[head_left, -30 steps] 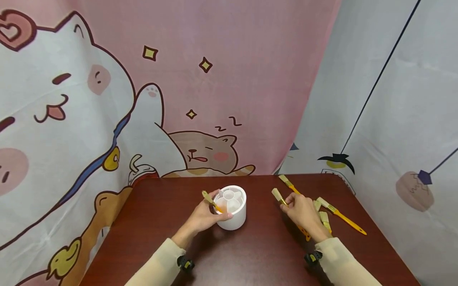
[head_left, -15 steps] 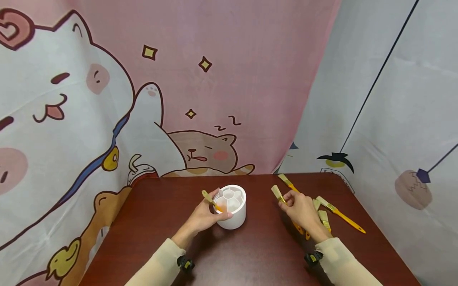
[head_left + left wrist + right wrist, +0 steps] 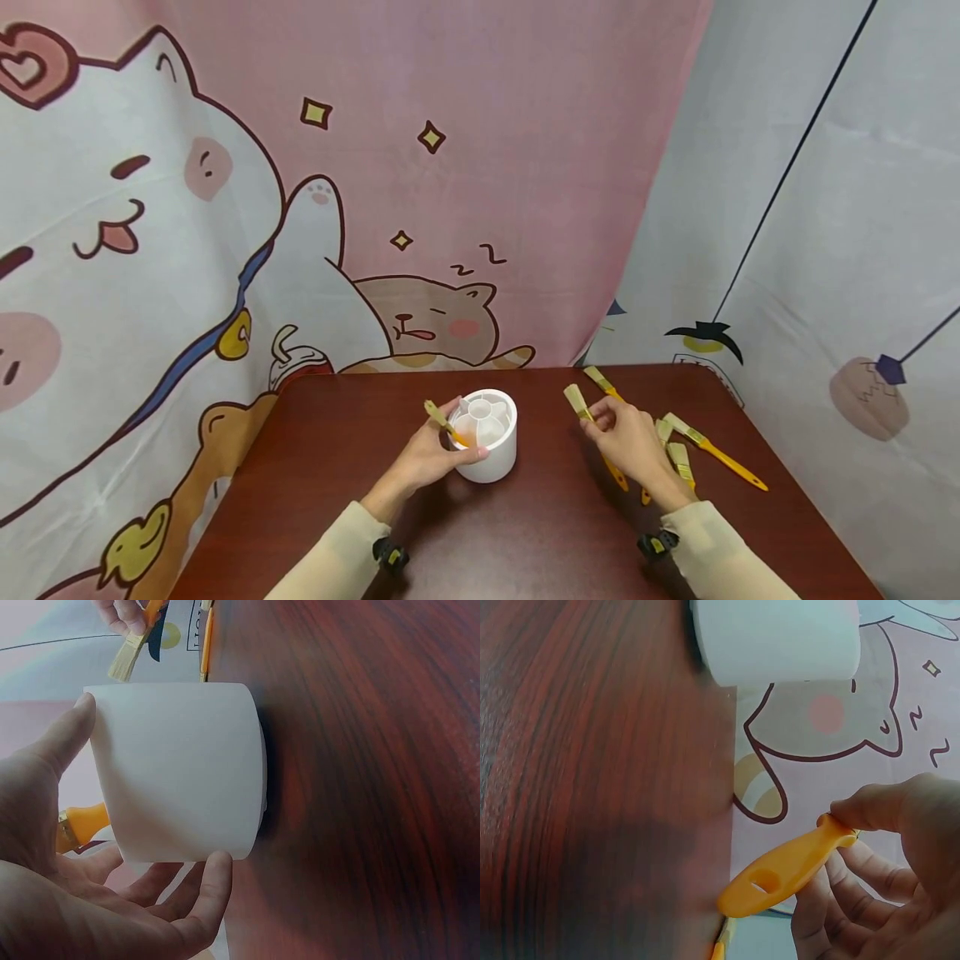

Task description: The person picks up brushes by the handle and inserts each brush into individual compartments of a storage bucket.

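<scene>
A white round holder with several petal-shaped compartments stands on the table. My left hand grips its left side, thumb at the front rim and fingers curled round the far side, as the left wrist view shows. One paintbrush leans in the holder, bristles up and to the left, its orange handle inside. Right of the holder, my right hand pinches another paintbrush near the metal band. Its bristles point up and left; its orange handle slants down, tip over the table in the right wrist view.
Several more paintbrushes with yellow-orange handles lie at the right of the table, among them a long one and a short one under the right wrist. Another brush lies near the back edge. A printed cloth hangs behind the dark table.
My right hand has shifted slightly left and up with its paintbrush, and more of the handle shows below the hand. The left hand and holder have stayed in place.
</scene>
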Motion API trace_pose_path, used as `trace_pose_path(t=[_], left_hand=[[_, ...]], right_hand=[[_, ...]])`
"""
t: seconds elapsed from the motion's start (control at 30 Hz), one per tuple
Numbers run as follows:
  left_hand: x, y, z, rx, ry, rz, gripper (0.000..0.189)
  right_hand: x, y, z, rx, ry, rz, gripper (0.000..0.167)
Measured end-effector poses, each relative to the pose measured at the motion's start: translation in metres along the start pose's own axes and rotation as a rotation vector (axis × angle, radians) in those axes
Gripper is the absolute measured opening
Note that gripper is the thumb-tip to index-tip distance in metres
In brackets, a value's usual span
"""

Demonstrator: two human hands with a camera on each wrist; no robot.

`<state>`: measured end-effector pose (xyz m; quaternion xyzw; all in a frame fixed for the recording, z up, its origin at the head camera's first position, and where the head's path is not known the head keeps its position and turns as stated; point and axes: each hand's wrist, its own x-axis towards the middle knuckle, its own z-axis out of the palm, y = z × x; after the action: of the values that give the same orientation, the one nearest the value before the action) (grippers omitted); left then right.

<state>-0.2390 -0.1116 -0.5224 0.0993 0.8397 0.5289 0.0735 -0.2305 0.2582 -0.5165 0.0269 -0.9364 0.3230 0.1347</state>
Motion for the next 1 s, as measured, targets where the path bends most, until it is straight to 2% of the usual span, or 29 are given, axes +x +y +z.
trace_pose_path(t=[0.43,1.0], left_hand=[[0.001,0.001,-0.001,0.015,-0.001,-0.026,0.112],[0.001,0.001,-0.002,0.025,-0.003,-0.005,0.112]], right_hand=[[-0.002,-0.012,-0.004,0.033,0.000,0.003,0.022],[-0.005,-0.030,-0.004,0.075,0.011,-0.051,0.021]])
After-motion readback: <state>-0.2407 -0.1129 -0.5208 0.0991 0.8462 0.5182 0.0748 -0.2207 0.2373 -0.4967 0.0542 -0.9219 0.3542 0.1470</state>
